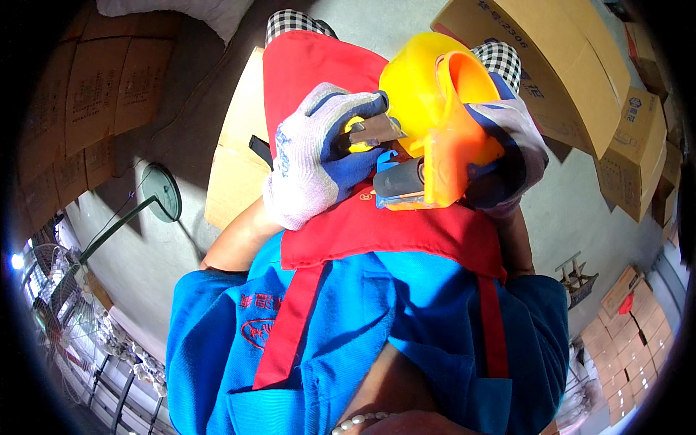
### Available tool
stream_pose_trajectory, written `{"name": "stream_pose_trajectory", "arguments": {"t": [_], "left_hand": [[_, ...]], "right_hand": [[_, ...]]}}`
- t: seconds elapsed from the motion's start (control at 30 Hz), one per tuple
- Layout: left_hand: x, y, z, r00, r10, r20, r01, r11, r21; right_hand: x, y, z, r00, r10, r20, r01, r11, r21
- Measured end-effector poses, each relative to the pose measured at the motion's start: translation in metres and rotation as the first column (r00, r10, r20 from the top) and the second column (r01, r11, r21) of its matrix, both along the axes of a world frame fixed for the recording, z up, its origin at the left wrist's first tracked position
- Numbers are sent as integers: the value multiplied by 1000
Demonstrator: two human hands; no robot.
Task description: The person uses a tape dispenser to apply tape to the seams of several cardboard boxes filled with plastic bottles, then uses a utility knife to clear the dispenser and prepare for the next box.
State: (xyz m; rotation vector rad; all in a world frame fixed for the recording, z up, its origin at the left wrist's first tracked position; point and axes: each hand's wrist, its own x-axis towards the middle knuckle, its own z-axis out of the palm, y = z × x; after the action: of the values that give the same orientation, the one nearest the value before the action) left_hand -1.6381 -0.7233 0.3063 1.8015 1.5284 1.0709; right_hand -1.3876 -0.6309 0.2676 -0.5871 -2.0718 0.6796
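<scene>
My left hand [308, 156], in a white and blue work glove, is closed around a yellow utility knife [359, 138]. Its wide blade [382, 130] points right and comes close to the tape dispenser. A black piece [260, 150] sticks out on the other side of that hand. In my right hand [518, 148], gloved alike, is an orange tape dispenser [460, 148] with a dark roller [400, 179] and a blue part at its near left end. A thick roll of yellow tape [413, 76] sits on it. Both tools are held above my lap, over the red apron [319, 65].
Flat cardboard [235, 167] lies left of my legs. A large carton [544, 65] stands at the far right, with another carton [634, 152] beside it. Stacked boxes [87, 94] line the left. A green stand base [162, 192] rests on the floor, near a fan [58, 290].
</scene>
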Motion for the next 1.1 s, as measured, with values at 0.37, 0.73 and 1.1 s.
{"name": "stream_pose_trajectory", "arguments": {"t": [0.37, 0.73, 1.1], "left_hand": [[-3, 4, -6, 992, -119, -53, 116, 992, -44], [-27, 13, -13, 421, 116, 900, 235, 944, -232], [-31, 23, -31, 828, -441, 347, 527, 825, -207]], "right_hand": [[-9, -13, 20, 1000, -18, -16, 18, 1000, -22], [5, -41, -16, 991, -121, -61, 76, 869, -490], [34, -59, -100, 923, 22, -383, -335, 534, -777]]}}
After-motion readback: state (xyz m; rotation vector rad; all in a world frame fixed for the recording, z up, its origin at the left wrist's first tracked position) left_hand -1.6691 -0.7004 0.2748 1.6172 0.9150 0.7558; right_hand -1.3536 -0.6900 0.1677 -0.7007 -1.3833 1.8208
